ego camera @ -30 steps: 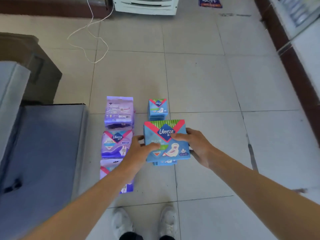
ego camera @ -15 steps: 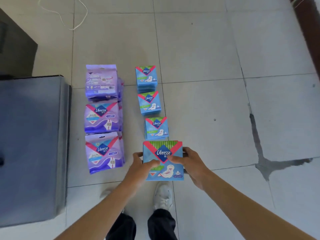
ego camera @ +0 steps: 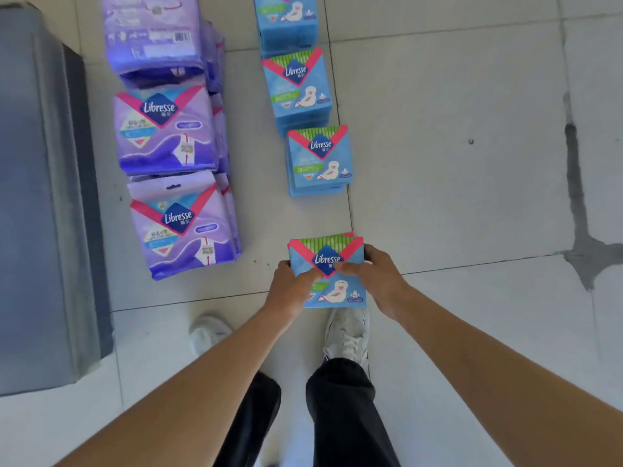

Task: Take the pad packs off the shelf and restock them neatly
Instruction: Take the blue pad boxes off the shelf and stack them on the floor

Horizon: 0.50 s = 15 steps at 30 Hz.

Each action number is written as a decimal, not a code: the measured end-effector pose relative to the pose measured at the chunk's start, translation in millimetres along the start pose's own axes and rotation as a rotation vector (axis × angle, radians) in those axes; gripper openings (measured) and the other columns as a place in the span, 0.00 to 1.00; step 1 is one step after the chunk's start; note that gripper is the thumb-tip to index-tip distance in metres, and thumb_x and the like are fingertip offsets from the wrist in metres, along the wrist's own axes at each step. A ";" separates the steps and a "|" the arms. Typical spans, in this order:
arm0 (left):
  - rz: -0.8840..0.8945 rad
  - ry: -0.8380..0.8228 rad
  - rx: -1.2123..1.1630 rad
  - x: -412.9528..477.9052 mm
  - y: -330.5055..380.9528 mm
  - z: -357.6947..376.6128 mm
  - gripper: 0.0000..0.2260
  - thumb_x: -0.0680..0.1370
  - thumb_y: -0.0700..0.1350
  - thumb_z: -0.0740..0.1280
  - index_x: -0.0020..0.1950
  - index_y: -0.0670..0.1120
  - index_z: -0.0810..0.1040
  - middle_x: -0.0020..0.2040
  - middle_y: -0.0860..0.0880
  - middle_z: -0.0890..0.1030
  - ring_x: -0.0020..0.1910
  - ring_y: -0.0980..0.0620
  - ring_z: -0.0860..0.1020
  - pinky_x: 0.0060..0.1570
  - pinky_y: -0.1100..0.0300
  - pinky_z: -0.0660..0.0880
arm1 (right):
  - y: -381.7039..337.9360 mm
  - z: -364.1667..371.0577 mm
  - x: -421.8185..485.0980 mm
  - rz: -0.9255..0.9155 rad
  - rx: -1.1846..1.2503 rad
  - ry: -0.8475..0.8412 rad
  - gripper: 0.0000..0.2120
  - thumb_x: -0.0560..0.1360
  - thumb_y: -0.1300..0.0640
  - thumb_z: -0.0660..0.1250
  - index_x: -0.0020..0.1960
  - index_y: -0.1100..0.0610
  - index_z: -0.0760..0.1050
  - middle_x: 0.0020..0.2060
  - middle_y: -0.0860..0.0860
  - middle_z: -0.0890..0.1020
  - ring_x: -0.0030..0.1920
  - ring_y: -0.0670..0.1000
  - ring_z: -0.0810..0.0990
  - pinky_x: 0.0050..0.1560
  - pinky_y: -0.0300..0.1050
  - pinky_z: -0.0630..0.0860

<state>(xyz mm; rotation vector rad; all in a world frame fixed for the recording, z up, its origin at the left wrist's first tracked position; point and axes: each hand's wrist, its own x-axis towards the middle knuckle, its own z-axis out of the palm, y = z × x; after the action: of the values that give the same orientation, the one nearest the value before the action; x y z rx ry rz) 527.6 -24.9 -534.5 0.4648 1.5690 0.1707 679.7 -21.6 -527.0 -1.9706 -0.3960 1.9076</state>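
Two hands held a small stack of blue Libresse pad packs just above the floor tiles, left hand and right hand with fingers clenched on opposite sides. Risk: stack looked uneven, upper packs could slide off when released. White shoe directly beneath. Open tile lay right; blue stacks ahead, purple packs and grey cabinet crowded left.

Bright, even daylight with faint shadows; slight motion blur softens the frame, wide-angle bending toward the edges.
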 end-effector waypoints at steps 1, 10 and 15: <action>-0.013 0.015 0.012 15.4 -7.2 0.4 0.29 0.57 0.53 0.74 0.54 0.42 0.77 0.48 0.43 0.84 0.42 0.49 0.84 0.41 0.56 0.80 | 7.0 2.5 12.1 0.008 0.001 0.002 0.17 0.71 0.68 0.72 0.58 0.62 0.75 0.45 0.56 0.83 0.37 0.52 0.83 0.37 0.43 0.80; 0.025 0.019 0.123 130.3 -42.5 -0.9 0.25 0.59 0.48 0.71 0.55 0.45 0.78 0.49 0.44 0.84 0.44 0.48 0.84 0.46 0.51 0.82 | 53.8 16.3 106.2 -0.042 -0.061 0.051 0.16 0.71 0.68 0.72 0.52 0.53 0.72 0.52 0.57 0.82 0.48 0.58 0.83 0.51 0.54 0.81; 0.018 0.107 0.172 147.8 -35.1 0.3 0.28 0.58 0.52 0.72 0.56 0.45 0.74 0.55 0.44 0.76 0.51 0.47 0.79 0.50 0.50 0.79 | 58.6 24.5 137.2 -0.076 -0.142 0.123 0.19 0.67 0.61 0.76 0.56 0.58 0.74 0.51 0.56 0.82 0.51 0.58 0.83 0.55 0.57 0.79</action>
<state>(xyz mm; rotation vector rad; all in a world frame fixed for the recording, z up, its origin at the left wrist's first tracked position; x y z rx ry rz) 523.1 1.4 -684.0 0.6124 1.6927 0.0752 658.3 -11.1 -676.3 -2.1177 -0.5776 1.7448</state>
